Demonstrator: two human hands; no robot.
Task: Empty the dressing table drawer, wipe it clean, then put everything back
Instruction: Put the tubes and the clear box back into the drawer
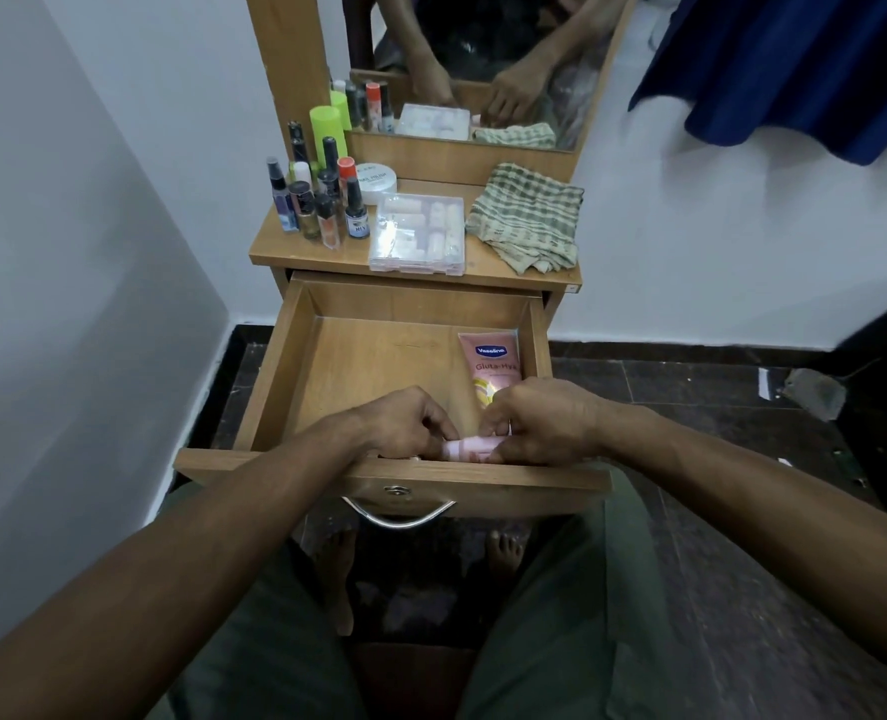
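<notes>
Both hands are together at the front of the drawer (295, 356). The left hand (405, 423) and right hand (540, 423) pinch a small pink tube (464, 449) from each end, maybe to lay it down straight. A bigger pink tube (490, 363) lies by the right wall. Up on the table top (488, 270) wait the bottles (321, 200), a clear box (418, 233) and the cloth (527, 218), near at hand. White walls, dark floor.

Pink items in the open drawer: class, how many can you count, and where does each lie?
2. The pink Vaseline tube lies against the drawer's right wall. A smaller pink item sits at the front, pinched by the left hand and right hand. The hands may hide more.
</notes>
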